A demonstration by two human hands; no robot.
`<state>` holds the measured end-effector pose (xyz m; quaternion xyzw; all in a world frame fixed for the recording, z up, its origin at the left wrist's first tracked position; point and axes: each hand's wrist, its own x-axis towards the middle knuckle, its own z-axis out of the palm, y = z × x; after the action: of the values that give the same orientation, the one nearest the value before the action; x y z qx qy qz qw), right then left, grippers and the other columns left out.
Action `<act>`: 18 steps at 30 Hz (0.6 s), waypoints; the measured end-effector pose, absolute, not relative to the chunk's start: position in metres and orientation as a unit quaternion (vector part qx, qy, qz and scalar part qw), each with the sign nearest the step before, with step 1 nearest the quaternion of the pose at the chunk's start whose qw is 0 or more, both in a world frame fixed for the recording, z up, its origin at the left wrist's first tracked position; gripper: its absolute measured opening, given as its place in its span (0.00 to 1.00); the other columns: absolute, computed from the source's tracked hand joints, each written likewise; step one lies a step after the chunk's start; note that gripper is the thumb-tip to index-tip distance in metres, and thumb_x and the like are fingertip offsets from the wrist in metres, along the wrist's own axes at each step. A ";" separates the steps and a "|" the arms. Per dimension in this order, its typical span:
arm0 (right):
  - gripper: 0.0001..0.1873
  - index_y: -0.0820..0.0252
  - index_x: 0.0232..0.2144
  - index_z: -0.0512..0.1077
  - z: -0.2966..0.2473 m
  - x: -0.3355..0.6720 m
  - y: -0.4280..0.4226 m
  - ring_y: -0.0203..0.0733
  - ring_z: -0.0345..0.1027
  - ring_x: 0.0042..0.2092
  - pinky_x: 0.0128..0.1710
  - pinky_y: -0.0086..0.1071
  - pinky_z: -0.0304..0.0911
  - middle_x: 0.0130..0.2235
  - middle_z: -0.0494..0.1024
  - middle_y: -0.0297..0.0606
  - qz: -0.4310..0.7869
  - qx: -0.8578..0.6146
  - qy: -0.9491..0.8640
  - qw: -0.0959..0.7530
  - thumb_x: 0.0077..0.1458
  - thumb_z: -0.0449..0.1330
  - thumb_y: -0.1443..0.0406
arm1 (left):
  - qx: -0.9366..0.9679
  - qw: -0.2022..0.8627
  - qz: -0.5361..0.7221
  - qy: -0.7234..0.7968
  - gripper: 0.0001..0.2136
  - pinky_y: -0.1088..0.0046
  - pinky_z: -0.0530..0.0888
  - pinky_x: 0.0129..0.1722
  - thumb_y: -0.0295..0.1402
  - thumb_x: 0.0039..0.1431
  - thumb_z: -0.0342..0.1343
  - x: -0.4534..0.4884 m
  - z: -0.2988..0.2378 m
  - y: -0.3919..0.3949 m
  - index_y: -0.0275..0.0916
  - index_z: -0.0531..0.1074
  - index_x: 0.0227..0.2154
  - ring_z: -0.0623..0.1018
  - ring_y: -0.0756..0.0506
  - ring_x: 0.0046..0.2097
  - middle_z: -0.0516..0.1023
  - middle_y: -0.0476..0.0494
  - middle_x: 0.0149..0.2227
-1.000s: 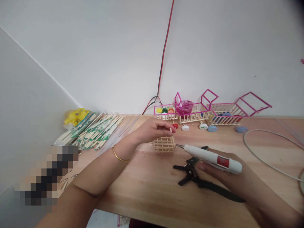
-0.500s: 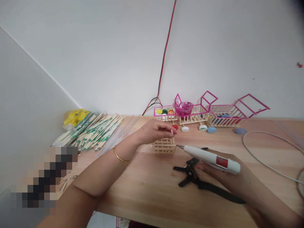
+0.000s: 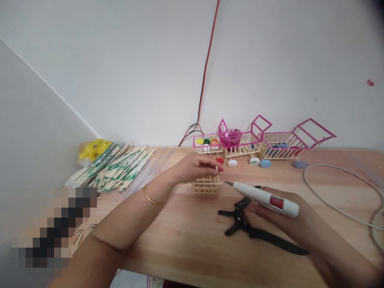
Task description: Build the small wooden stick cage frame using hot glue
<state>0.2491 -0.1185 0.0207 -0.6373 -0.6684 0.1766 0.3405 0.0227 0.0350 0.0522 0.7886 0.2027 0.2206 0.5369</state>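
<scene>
A small basket of pale wooden sticks point(image 3: 207, 187) stands on the table in front of me. Above its right corner, my left hand point(image 3: 199, 167) pinches a short wooden stick point(image 3: 217, 169) upright between thumb and fingers. My right hand point(image 3: 277, 200) is wrapped round a white glue gun point(image 3: 258, 194) with a red patch on its side. Its metal tip points left and sits just right of the basket, a small gap apart. Beneath the glue gun lies a pair of black wire strippers point(image 3: 240, 220), partly covered by my right hand.
Stick carts with magenta rims point(image 3: 243, 144) and bottle-cap wheels line the wall. Bundles of wooden sticks point(image 3: 120, 172) and a yellow bag point(image 3: 94, 149) lie at left. A pale cable point(image 3: 324, 200) loops at right. A red-and-black wire point(image 3: 204, 80) runs down the wall.
The glue gun's tip has drawn back slightly from the basket's right corner, opening a small gap. My left hand keeps its pinch on the stick. The view has shifted a little.
</scene>
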 end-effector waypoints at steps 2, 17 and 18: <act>0.15 0.55 0.22 0.67 0.014 0.259 -0.114 0.39 0.66 0.21 0.19 0.30 0.60 0.20 0.73 0.32 0.117 -0.667 -0.670 0.305 0.49 0.61 0.52 | 0.786 0.534 0.230 0.208 0.08 0.74 0.72 0.39 0.31 0.53 0.59 0.023 0.056 0.034 0.36 0.77 0.36 0.75 0.52 0.37 0.79 0.45 0.36; 0.16 0.54 0.41 0.72 0.038 0.273 -0.123 0.47 0.73 0.38 0.33 0.37 0.67 0.39 0.78 0.40 -0.029 -0.649 -0.702 0.293 0.54 0.56 0.55 | 0.783 0.487 0.349 0.164 0.22 0.76 0.74 0.38 0.25 0.52 0.59 -0.003 0.105 0.010 0.37 0.69 0.51 0.75 0.53 0.35 0.75 0.46 0.35; 0.13 0.53 0.39 0.73 0.049 0.260 -0.125 0.43 0.73 0.35 0.31 0.35 0.67 0.35 0.78 0.37 -0.027 -0.639 -0.698 0.320 0.56 0.54 0.55 | 0.799 0.456 0.358 0.161 0.21 0.76 0.74 0.38 0.25 0.52 0.58 -0.002 0.108 0.002 0.36 0.68 0.51 0.75 0.53 0.35 0.75 0.46 0.34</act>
<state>0.2599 -0.1246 0.0490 -0.6395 -0.6984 -0.0274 0.3202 -0.0019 0.0021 0.1078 0.7992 0.1606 0.3575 0.4558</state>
